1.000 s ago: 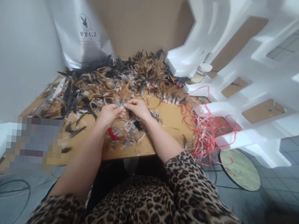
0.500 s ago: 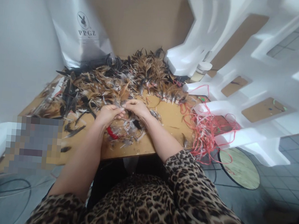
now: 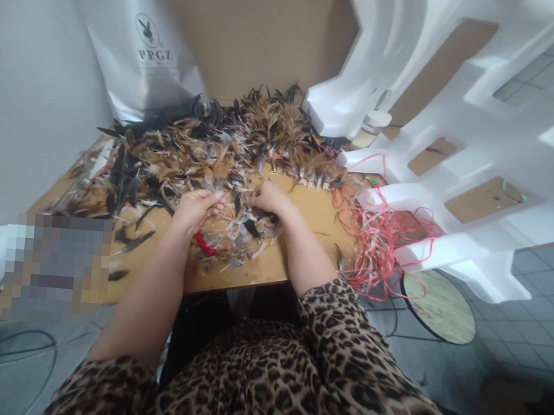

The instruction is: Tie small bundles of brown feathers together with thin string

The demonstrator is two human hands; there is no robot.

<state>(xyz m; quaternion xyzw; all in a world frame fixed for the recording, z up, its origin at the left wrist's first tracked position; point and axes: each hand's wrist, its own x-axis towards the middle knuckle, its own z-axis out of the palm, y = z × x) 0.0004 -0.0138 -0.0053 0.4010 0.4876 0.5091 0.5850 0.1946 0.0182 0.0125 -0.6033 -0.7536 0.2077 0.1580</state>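
My left hand [image 3: 196, 209] is closed in a pinch on the base of a brown feather [image 3: 220, 170] that points up and away from me. To its right, my right hand [image 3: 269, 198] has its thumb and fingers pressed together; whether anything lies between them is too small to tell. Below both hands is a scatter of pale fluff and feather bits [image 3: 235, 246], with a red piece [image 3: 205, 244] at its left edge. Behind them spreads a large pile of brown and black feathers [image 3: 166, 154].
A tangle of red and white strings [image 3: 374, 247] hangs over the table's [image 3: 324, 221] right side, against white foam packaging [image 3: 447, 118]. A lidded jar [image 3: 372, 129] stands at the back. A silvery bag [image 3: 147, 88] leans behind the pile; a round mirror-like disc [image 3: 441, 310] is low on the right.
My hands, which met at the feather's base, are now apart. The right hand has moved to the right, while the left keeps its pinch on the feather. The view has shifted slightly.
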